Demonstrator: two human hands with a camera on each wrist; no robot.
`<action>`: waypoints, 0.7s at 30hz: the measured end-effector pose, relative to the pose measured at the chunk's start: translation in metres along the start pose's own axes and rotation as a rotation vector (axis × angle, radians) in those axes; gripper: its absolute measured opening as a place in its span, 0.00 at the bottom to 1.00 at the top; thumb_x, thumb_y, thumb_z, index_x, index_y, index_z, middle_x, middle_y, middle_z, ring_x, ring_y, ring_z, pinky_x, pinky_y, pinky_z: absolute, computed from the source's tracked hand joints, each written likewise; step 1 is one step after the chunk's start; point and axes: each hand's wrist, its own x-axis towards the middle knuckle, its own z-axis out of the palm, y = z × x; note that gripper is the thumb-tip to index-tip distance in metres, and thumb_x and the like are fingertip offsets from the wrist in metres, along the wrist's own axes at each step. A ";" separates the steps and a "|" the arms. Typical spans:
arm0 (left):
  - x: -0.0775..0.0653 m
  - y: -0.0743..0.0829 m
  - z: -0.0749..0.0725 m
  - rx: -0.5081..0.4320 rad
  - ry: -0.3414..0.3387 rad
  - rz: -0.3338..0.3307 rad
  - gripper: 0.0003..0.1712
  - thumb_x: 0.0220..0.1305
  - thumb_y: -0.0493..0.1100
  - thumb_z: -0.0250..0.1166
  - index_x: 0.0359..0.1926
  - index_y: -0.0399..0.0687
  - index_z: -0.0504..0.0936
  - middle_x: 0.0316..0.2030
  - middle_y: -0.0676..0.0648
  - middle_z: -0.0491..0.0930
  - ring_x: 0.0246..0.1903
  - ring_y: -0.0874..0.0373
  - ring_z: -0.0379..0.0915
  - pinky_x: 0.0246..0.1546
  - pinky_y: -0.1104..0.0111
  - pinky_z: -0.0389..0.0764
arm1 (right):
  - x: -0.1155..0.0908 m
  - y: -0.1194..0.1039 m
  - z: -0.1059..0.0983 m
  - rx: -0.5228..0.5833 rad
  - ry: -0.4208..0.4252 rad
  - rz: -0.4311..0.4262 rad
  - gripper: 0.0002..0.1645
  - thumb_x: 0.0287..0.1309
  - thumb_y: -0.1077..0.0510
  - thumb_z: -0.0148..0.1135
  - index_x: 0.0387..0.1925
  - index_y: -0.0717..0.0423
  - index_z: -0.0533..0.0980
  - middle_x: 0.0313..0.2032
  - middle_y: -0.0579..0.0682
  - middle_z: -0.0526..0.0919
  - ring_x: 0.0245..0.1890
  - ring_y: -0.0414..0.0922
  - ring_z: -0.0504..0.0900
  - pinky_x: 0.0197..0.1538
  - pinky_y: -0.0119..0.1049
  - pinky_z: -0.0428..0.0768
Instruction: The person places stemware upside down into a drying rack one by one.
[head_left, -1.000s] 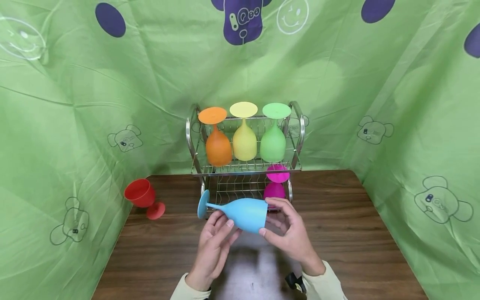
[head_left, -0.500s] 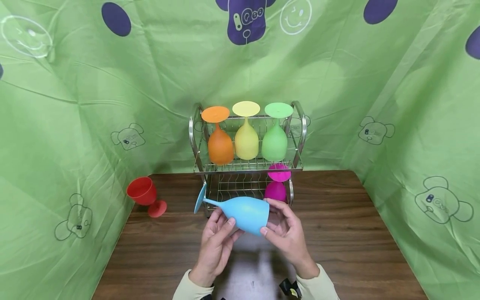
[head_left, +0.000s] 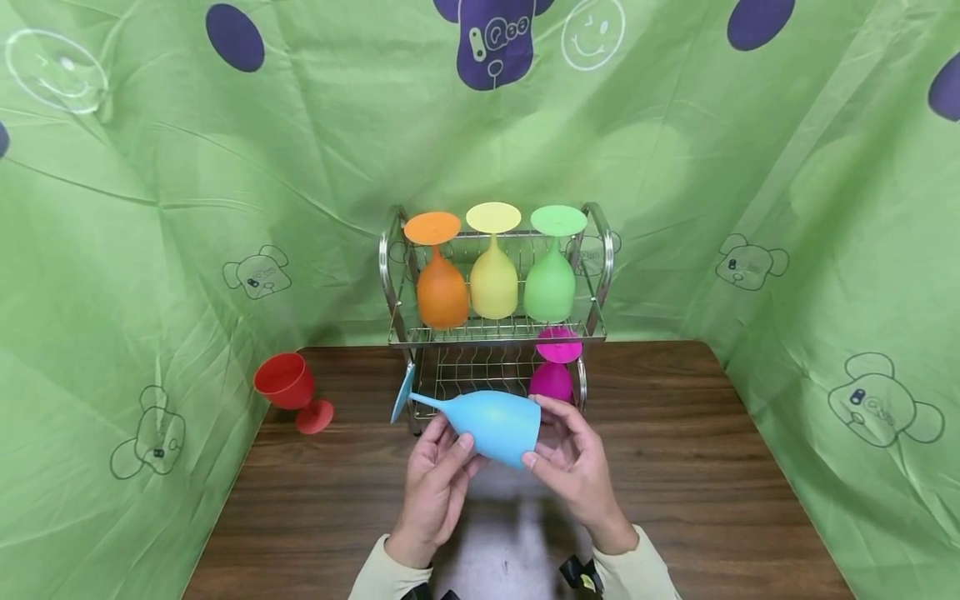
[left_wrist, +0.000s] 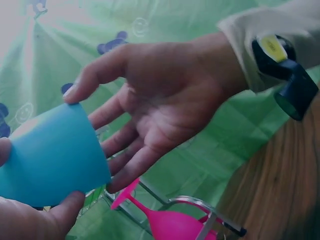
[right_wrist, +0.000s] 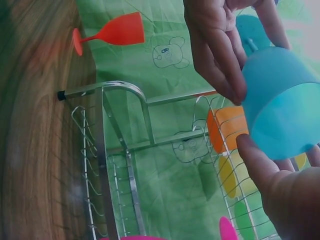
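Observation:
A blue goblet lies sideways in the air in front of the rack, its foot to the left and its mouth to the right. My left hand holds the bowl near the stem, thumb on the near side. The rim end is gripped by my right hand between thumb and fingers, as the left wrist view also shows on the blue bowl. Seen from the right wrist, the mouth of the blue goblet faces the camera. Some fingers of both hands are hidden behind the bowl.
A two-tier metal dish rack stands behind the hands. Upside down on its upper tier are orange, yellow and green goblets; a magenta goblet is below right. A red goblet stands at the table's left.
Over the last second the blue goblet has tilted slightly, its foot end rising a little. Both hands keep their hold. The whole view has shifted slightly; the racked goblets stay put.

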 end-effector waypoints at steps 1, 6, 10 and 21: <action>0.000 -0.001 0.000 0.003 0.005 0.010 0.36 0.77 0.32 0.58 0.80 0.36 0.55 0.70 0.42 0.69 0.67 0.54 0.73 0.65 0.55 0.82 | 0.000 0.001 -0.001 0.002 -0.002 0.000 0.40 0.57 0.79 0.66 0.71 0.74 0.64 0.69 0.60 0.73 0.62 0.47 0.79 0.60 0.48 0.87; 0.004 -0.004 -0.003 0.051 0.012 0.042 0.34 0.76 0.30 0.58 0.78 0.33 0.59 0.67 0.43 0.73 0.64 0.56 0.76 0.63 0.58 0.84 | 0.002 0.008 -0.007 0.004 -0.037 -0.025 0.40 0.57 0.79 0.65 0.71 0.76 0.64 0.69 0.66 0.72 0.63 0.48 0.80 0.60 0.47 0.87; 0.010 -0.003 -0.008 0.146 0.045 0.071 0.34 0.73 0.29 0.61 0.77 0.33 0.63 0.69 0.40 0.74 0.65 0.56 0.77 0.63 0.61 0.83 | 0.003 0.011 -0.015 -0.009 -0.040 -0.019 0.39 0.58 0.80 0.64 0.71 0.76 0.64 0.69 0.59 0.75 0.63 0.48 0.81 0.62 0.45 0.86; 0.027 -0.009 -0.033 0.619 0.084 0.159 0.37 0.62 0.30 0.75 0.72 0.42 0.77 0.72 0.39 0.74 0.61 0.52 0.81 0.57 0.66 0.86 | 0.009 0.019 -0.052 -0.273 0.193 0.101 0.28 0.62 0.73 0.69 0.63 0.69 0.76 0.60 0.49 0.83 0.60 0.42 0.84 0.60 0.38 0.87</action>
